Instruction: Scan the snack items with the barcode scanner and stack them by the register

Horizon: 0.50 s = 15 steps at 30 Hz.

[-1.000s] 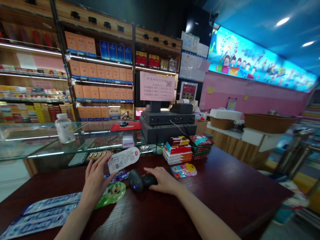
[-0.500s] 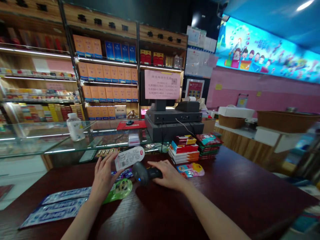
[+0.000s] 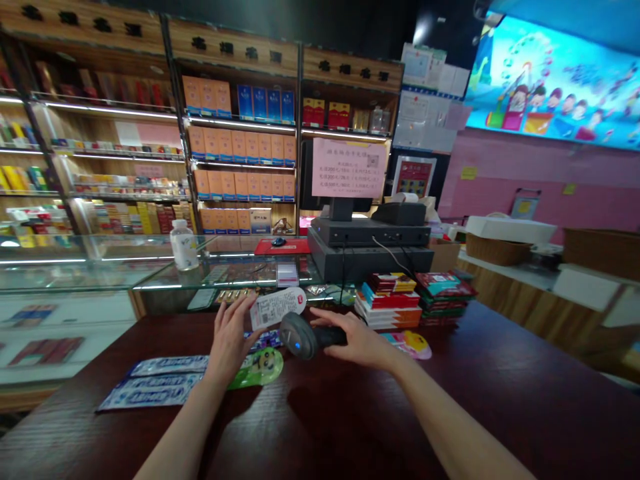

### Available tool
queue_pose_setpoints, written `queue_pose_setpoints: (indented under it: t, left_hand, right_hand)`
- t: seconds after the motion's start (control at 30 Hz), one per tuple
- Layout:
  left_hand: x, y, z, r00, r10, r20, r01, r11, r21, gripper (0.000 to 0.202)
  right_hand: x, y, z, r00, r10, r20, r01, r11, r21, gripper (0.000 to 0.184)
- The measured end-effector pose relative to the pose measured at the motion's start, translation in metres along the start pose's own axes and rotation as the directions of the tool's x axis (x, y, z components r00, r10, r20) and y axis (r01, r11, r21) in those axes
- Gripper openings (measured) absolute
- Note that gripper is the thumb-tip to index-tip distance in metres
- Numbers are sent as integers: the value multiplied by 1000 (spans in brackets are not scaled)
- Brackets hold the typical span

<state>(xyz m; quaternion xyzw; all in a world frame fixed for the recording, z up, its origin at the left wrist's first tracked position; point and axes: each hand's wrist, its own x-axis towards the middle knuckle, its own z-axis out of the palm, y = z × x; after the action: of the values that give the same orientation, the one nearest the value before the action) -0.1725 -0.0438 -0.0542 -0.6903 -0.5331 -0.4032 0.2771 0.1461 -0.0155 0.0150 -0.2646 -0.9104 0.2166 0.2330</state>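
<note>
My left hand [image 3: 231, 339] grips a white package with rounded ends [image 3: 279, 308], its printed back and barcode facing me. In my right hand [image 3: 356, 341] is a dark barcode scanner [image 3: 299, 335] with a small blue light; its head is turned toward the package, a little apart from it. Under and beside my left hand lie a green package with a panda face [image 3: 260, 368] and a purple packet [image 3: 265, 340]. Blue-and-white long packets [image 3: 157, 383] rest on the table to the left. Partly behind my right hand is a pink and yellow package [image 3: 411, 343].
Stacked boxes [image 3: 387, 308] and dark red-green packets [image 3: 444, 299] stand on the brown table [image 3: 500, 400] at the right. Behind them is a cash register [image 3: 370, 243] with a monitor. A white bottle [image 3: 184, 245] stands on the glass counter [image 3: 150, 270] at the left.
The whole view has swung left, so things appear farther right. Both hands still hold the package and the scanner, in nearly the same positions relative to each other.
</note>
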Motion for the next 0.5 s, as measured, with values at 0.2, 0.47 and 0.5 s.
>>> queue_pose_setpoints:
  t: [0.2, 0.47, 0.5]
  left_hand:
    - [-1, 1, -1, 999, -19, 38, 19, 1000, -2, 69]
    - [-1, 1, -1, 999, -15, 43, 14, 1000, 8, 70]
    - [-2, 1, -1, 999, -13, 42, 13, 1000, 7, 71]
  right_hand:
    - [0, -3, -3, 999, -9, 41, 9, 1000, -4, 73]
    - [-2, 2, 3, 999, -4, 51, 4, 1000, -14, 72]
    - [-2, 3, 4, 999, -5, 49, 6, 1000, -13, 72]
